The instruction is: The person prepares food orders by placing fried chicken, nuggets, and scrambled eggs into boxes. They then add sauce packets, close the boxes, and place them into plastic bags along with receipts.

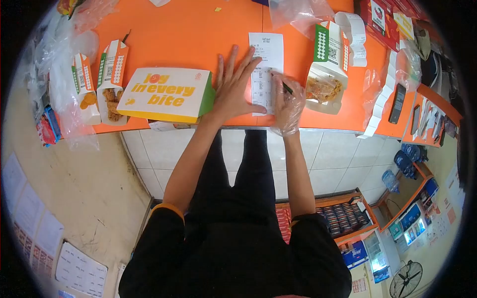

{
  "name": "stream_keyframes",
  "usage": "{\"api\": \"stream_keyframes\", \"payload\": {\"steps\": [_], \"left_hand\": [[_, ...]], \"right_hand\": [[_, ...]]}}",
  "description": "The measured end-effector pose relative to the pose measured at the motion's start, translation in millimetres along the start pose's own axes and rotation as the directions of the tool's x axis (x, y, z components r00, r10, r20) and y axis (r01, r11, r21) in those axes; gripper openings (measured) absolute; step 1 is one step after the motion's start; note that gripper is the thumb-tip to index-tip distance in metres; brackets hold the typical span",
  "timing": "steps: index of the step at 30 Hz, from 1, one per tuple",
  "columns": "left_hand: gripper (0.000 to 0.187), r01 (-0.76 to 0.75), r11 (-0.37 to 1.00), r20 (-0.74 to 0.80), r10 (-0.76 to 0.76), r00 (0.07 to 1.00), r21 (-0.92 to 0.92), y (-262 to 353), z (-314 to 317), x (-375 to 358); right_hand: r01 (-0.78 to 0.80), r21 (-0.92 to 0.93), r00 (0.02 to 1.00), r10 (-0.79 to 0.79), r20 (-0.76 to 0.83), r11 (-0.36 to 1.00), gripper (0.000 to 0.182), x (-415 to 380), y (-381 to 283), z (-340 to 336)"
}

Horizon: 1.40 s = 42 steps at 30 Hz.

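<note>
A printed paper receipt lies flat on the orange table. My left hand is bare and spread, its fingertips and thumb at the receipt's left edge. In a clear plastic glove, my right hand grips a dark pen over the receipt's right side. Just left of my left hand sits a closed white, yellow and green meal box lettered "joy in every bite". To the right of my gloved hand lies an open carton with food in a clear wrapper.
Two cartons of fried food sit at the left, beside crumpled plastic bags. On the right are a long curling paper strip, a black phone and red boxes. Another plastic bag lies at the back.
</note>
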<state>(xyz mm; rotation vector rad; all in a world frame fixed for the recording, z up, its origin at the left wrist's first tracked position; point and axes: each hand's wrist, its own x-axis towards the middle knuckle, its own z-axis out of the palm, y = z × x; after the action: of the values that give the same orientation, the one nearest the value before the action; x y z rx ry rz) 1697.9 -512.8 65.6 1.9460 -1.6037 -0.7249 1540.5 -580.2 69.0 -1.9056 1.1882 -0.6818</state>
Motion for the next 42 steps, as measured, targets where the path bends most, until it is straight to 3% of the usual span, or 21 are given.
{"api": "stream_keyframes", "payload": {"steps": [1,4,7,8,11,12,15,18,19,20,21,22,26,30,33,34,36,37,39,41,42], "left_hand": [[0.120,0.008,1.000,0.007,-0.008,1.000,0.002,1.8,-0.9,-0.4],[0.119,0.037,0.999,0.025,-0.037,0.999,0.013,6.3,-2.9,0.3],[0.122,0.041,0.998,0.056,-0.043,0.997,0.051,9.9,-5.5,3.2],[0.123,0.045,0.996,0.055,-0.049,0.997,0.071,12.2,-5.1,3.4],[0.122,0.042,0.993,0.001,-0.043,0.999,0.111,22.1,-0.3,8.2],[0.118,0.019,0.996,-0.008,-0.019,1.000,0.082,24.9,2.0,11.3],[0.101,-0.044,0.999,-0.016,0.044,0.999,0.016,38.2,-0.5,18.6],[0.072,-0.047,0.988,0.012,0.049,0.999,-0.148,57.8,-12.3,-2.9],[0.061,-0.020,0.959,0.029,0.030,0.999,-0.283,60.4,-12.8,-16.6],[0.051,0.155,0.732,0.141,-0.081,0.987,-0.663,68.0,-14.0,-33.6],[0.042,0.314,0.344,0.290,-0.121,0.949,-0.885,75.7,-15.9,-51.9],[0.034,0.371,0.296,0.364,-0.080,0.928,-0.880,77.4,-16.6,-66.3],[0.018,0.437,0.225,0.416,-0.137,0.899,-0.871,130.9,-40.8,-88.4],[0.020,0.387,0.246,0.324,-0.261,0.909,-0.889,152.4,-14.0,-71.0],[0.021,0.323,0.317,0.177,-0.413,0.893,-0.892,165.8,23.9,-36.9],[0.022,0.310,0.374,0.114,-0.462,0.880,-0.874,173.5,27.8,-23.5],[0.025,0.506,0.220,0.330,-0.536,0.777,-0.834,162.8,64.6,-19.9],[0.024,0.411,-0.132,0.428,-0.400,0.810,-0.902,164.3,93.7,-15.8],[0.028,0.389,0.082,0.366,-0.207,0.907,-0.917,210.4,80.0,-5.2],[0.034,0.417,-0.196,0.445,-0.129,0.886,-0.888,236.5,80.4,-3.2],[0.033,0.373,-0.127,0.393,-0.226,0.891,-0.919,240.6,84.3,-2.0]], "right_hand": [[0.070,-0.115,0.997,-0.075,-0.037,0.991,0.017,0.4,1.5,-2.8],[-0.098,0.112,0.990,0.085,0.113,0.989,0.017,-9.5,-4.4,-16.1],[-0.116,0.200,0.983,0.084,0.161,0.973,0.016,-22.0,8.8,-22.0],[-0.214,0.129,0.952,0.177,0.250,0.968,0.019,-23.8,5.6,-26.6],[0.095,-0.289,0.991,-0.062,0.122,0.953,0.032,-27.1,-12.2,-27.1],[0.007,-0.385,0.975,0.080,0.208,0.923,0.047,-26.0,-21.0,-26.3],[0.169,-0.459,0.977,-0.088,0.192,0.872,0.051,-32.9,-35.6,-39.6],[-0.118,0.081,0.948,0.088,0.307,0.990,0.059,-52.0,-65.8,-85.0],[-0.249,0.278,0.910,0.126,0.395,0.928,0.062,-60.2,-76.6,-101.4],[-0.406,0.429,0.857,0.175,0.484,0.807,0.068,-68.5,-88.1,-116.7],[-0.548,0.542,0.794,0.191,0.578,0.638,0.074,-77.7,-100.2,-131.2],[-0.665,0.607,0.724,0.173,0.668,0.436,0.080,-85.7,-112.3,-142.3],[-0.692,0.567,0.706,0.255,0.660,0.447,0.086,-109.0,-137.9,-167.3],[-0.615,0.567,0.768,0.252,0.589,0.548,0.074,-109.4,-133.9,-185.1],[-0.623,0.548,0.738,0.188,0.648,0.558,0.065,-103.7,-96.7,-208.1],[-0.669,0.571,0.724,0.243,0.646,0.476,0.066,-103.4,-91.2,-221.5],[-0.724,0.602,0.687,0.284,0.668,0.336,0.068,-91.4,-78.5,-246.0],[-0.732,0.574,0.673,0.258,0.693,0.366,0.072,-79.7,-68.4,-255.3],[-0.760,0.510,0.626,0.245,0.740,0.402,0.071,-54.8,-57.5,-272.1],[-0.780,0.434,0.583,0.270,0.767,0.451,0.063,-31.1,-57.7,-287.1],[-0.770,0.406,0.581,0.277,0.766,0.492,0.060,-24.8,-59.3,-292.8]]}}
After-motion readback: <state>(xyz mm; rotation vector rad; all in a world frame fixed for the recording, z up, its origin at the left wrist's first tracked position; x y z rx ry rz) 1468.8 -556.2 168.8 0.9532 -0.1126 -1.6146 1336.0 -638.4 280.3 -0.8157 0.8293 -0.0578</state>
